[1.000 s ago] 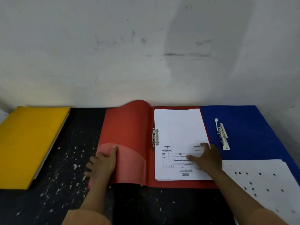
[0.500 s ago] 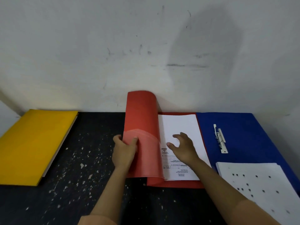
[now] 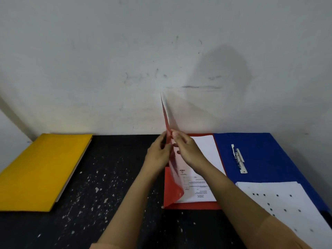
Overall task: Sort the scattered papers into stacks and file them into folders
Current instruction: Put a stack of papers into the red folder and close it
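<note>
A red folder (image 3: 194, 205) lies in the middle of the dark table, with a stack of white printed papers (image 3: 206, 151) inside it. Its front cover (image 3: 166, 119) stands almost upright, seen edge-on. My left hand (image 3: 158, 155) holds the cover from the left side. My right hand (image 3: 186, 150) pinches the same cover from the right, above the papers. To the right an open blue folder (image 3: 265, 159) shows its metal clip (image 3: 239, 160), and a loose white stack (image 3: 287, 209) lies across its near part. A closed yellow folder (image 3: 41, 169) lies at the far left.
The black, white-speckled table (image 3: 107, 194) runs up against a white wall (image 3: 161, 60) at the back. The blue folder reaches the table's right edge.
The red cover has swung from curled over the left side up to nearly vertical. My right hand left the papers and took hold of the cover; my left hand rose with it.
</note>
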